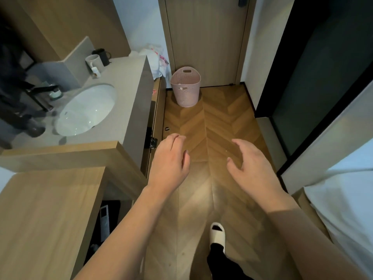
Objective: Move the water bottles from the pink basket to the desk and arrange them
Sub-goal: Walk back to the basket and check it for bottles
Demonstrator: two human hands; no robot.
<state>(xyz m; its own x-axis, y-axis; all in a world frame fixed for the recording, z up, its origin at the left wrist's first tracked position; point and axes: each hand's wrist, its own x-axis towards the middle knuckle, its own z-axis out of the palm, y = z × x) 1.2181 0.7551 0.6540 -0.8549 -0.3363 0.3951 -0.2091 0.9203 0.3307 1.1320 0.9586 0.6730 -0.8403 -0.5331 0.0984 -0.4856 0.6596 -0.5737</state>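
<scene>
Floor (218, 122): warm wood laid in a herringbone pattern, smooth with a soft sheen, running from your feet to the closed wooden door (205, 37).
Bed (347, 199): white bedding fills the lower right corner, beside your right arm.
Desk (44, 215): a flat, pale wood-grain top at your lower left, square-edged and one step lower than the vanity.
Vanity counter (125, 93): matte grey stone with a wooden end panel, along the left wall between the desk and the door.
Basin (84, 110): one oval white bowl, glossy, sunk into the counter beside a black tap.
Pink basket (185, 85): one tall, rounded plastic basket with perforated walls and a slot handle, upright on the floor against the door, well apart from both your hands. Whether bottles sit inside cannot be told from here.
Plastic bag (155, 57): one crumpled white bag at the counter's far end, just beside the basket.
Left hand (169, 160): raised over the floor, fingers loosely curled, holding nothing.
Right hand (252, 164): raised level with the left, fingers spread and gently bent, holding nothing.
Slipper (217, 234): one white slipper on your forward foot, below a dark trouser leg.
Mugs: two at the back of the counter, one white mug (93, 61) and one black mug (103, 55), standing side by side.
</scene>
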